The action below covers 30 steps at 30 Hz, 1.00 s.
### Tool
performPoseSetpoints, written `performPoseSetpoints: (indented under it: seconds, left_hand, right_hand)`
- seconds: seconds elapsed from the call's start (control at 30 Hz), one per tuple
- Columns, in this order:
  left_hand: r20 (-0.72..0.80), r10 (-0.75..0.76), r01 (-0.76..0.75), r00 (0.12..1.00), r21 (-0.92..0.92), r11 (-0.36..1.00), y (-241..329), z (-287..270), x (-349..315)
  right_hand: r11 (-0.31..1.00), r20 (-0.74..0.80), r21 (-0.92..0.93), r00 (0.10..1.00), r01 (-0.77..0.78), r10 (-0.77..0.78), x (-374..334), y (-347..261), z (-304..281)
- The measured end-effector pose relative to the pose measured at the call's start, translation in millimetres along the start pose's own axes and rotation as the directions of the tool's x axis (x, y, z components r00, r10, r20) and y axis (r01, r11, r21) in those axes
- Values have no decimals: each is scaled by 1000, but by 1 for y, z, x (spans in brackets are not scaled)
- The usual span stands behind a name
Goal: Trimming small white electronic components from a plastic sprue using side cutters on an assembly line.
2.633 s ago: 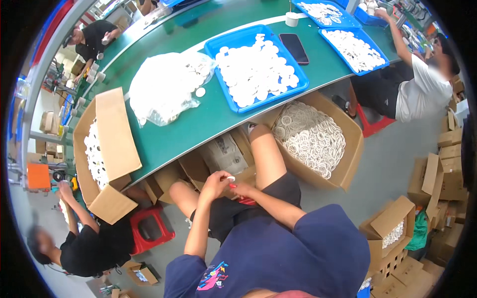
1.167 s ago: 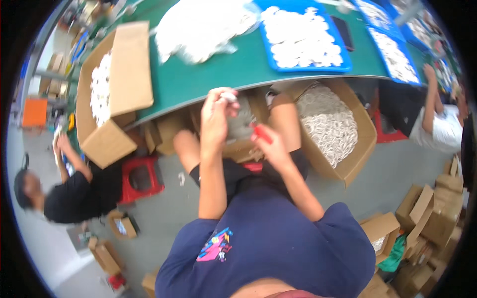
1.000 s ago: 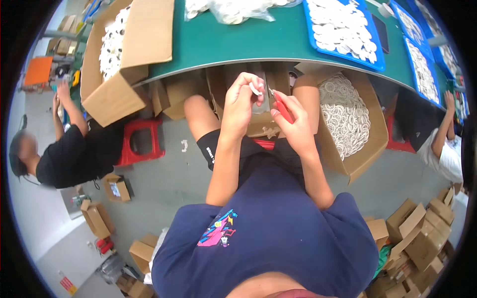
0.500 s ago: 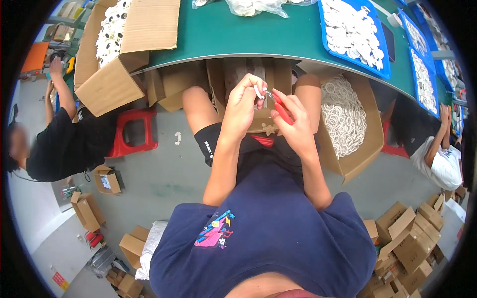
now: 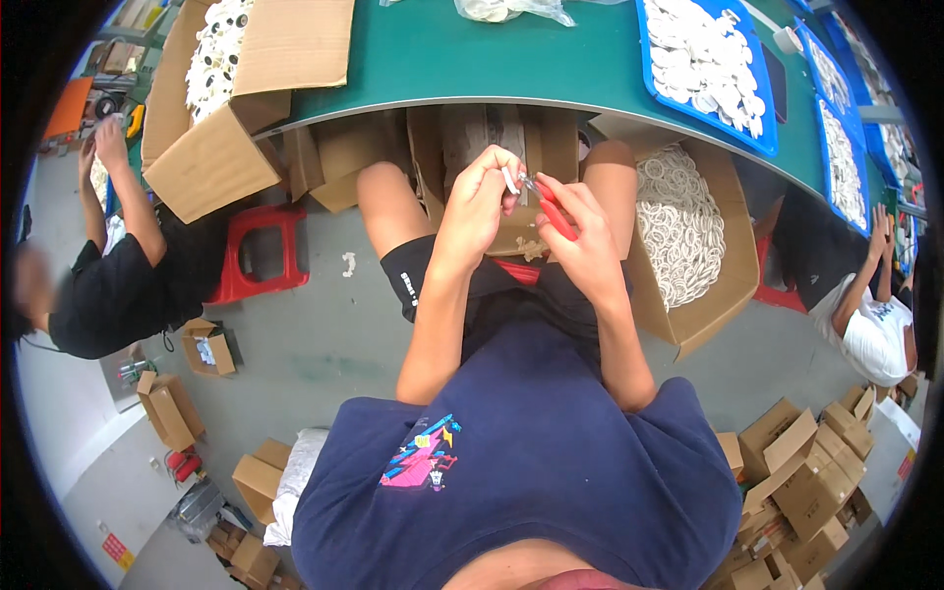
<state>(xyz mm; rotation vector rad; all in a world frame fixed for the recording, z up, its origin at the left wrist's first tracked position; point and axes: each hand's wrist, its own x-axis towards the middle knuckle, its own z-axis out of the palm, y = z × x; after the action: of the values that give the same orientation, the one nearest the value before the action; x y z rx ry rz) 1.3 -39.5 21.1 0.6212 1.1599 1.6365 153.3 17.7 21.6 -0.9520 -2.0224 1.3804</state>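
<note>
Below green table (image 5: 511, 59) I saw left hand (image 5: 477, 202) pinching small white part (image 5: 510, 181), right hand (image 5: 580, 236) gripping red cutters (image 5: 553, 214) touching it.

Single head-worn fisheye, steeply downward, close over lap (image 5: 511, 295)

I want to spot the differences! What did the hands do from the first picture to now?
Both hands rose from the lap toward the table edge. The right hand now holds red-handled pliers against the small white piece in the left hand. The person stayed seated.
</note>
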Motion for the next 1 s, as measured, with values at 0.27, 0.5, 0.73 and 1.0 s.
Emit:
performPoseSetpoints:
  seconds: [0.27, 0.5, 0.73, 1.0]
  left_hand:
    - [-296, -304, 290, 906, -89, 953, -83, -54, 18]
    - [-437, -665, 694, 606, -117, 710, -229, -172, 28]
    - [-27, -309, 194, 951, 827, 528, -149, -86, 13]
    - [414, 236, -468, 879, 844, 261, 50, 114, 113]
  right_hand:
    - [957, 153, -49, 944, -287, 292, 10, 95, 61]
    - [803, 335, -85, 742, -590, 580, -6, 226, 153]
    - [633, 338, 189, 655, -750, 675, -9, 226, 117]
    - [843, 417, -216, 734, -493, 537, -15, 227, 128]
